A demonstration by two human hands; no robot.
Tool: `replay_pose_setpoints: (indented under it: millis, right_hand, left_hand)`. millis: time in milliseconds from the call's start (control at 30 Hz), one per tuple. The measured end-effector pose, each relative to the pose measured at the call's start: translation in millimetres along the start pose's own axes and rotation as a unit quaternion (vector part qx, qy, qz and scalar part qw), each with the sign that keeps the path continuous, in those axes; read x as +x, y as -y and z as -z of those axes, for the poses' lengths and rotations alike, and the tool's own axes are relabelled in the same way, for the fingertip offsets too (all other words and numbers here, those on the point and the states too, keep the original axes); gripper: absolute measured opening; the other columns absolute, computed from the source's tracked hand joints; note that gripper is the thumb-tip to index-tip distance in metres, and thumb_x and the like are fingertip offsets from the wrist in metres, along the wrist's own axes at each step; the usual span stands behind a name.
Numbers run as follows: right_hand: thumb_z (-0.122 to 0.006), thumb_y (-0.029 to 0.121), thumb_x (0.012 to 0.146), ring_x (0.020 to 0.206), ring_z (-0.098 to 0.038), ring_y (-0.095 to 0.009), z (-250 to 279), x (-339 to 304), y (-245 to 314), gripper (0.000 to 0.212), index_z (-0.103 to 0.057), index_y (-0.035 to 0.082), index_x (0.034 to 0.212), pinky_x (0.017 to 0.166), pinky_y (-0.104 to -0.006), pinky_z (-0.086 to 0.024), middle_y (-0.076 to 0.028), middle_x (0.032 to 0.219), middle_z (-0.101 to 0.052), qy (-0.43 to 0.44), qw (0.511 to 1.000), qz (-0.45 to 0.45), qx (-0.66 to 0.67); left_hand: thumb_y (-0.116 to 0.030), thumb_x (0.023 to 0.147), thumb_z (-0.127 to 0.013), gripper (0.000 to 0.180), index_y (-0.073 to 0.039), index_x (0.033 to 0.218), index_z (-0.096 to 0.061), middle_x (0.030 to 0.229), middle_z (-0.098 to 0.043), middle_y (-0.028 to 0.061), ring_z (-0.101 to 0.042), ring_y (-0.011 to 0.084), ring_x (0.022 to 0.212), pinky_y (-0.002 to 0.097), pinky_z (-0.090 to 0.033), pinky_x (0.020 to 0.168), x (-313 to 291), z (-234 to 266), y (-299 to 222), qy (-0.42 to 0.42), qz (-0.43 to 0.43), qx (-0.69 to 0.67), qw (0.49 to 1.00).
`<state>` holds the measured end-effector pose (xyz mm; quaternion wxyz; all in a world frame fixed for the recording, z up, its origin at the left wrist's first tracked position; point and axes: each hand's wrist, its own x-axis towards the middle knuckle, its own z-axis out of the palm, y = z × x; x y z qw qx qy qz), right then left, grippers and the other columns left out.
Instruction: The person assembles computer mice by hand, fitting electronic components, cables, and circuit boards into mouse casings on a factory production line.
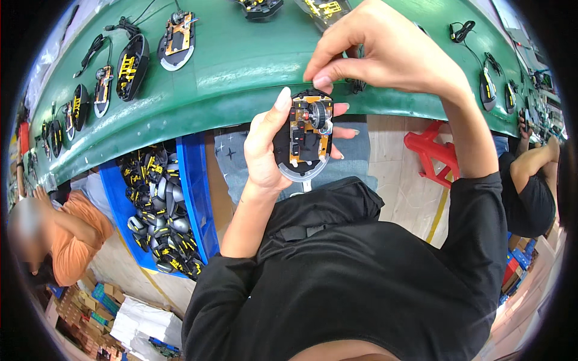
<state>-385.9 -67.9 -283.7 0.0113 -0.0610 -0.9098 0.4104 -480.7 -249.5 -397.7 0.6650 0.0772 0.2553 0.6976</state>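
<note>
My left hand (265, 147) holds an opened computer mouse base (307, 135) upright above my lap, fingers wrapped behind it and thumb along its left edge. An orange circuit board with black parts and a dark scroll wheel (317, 115) shows on it. Just above the front end of the base, my right hand (367, 51) is closed in a pinch, thumb against forefinger. Whatever lies between those fingertips is too small or hidden to make out. Behind the right hand, a black cable (357, 86) hangs at the edge of the green table.
On the green table (241, 66) lie another mouse base (178, 41), a black mouse shell (132, 67) and coiled cables. A blue bin (195, 198) full of mouse shells stands at my left. A red stool (432, 150) is at right. Other people sit on both sides.
</note>
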Motion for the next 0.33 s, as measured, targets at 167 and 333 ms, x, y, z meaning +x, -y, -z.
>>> replay_pose_setpoints:
  millis: [167, 333]
  right_hand:
    - [-0.071, 0.010, 0.081, 0.065, -0.063, -0.015, -2.3, -2.5, 4.0, 0.012, -0.071, 0.001, 0.090, 0.063, -0.0283, -0.048, -0.010, 0.077, -0.069, 0.054, 0.997, -0.057, 0.000]
    - [-0.070, 0.013, 0.085, 0.072, -0.063, -0.015, -42.5, -14.5, -17.5, 0.011, -0.067, 0.002, 0.086, 0.070, -0.0243, -0.049, -0.004, 0.078, -0.069, -0.094, 0.984, -0.103, 0.108]
  left_hand:
    - [-0.041, 0.102, -0.038, 0.064, 0.018, 0.120, -0.050, 0.110, -0.062, 0.0315, -0.070, 0.0400, 0.083, 0.0399, -0.062, 0.061, -2.1, -7.2, -3.8, -0.012, 0.001, 0.046, 0.999]
    - [-0.043, 0.101, -0.038, 0.065, 0.018, 0.121, -0.050, 0.110, -0.062, 0.0307, -0.070, 0.0381, 0.081, 0.0383, -0.061, 0.059, 1.6, -5.7, -4.5, -0.007, -0.010, 0.064, 0.998]
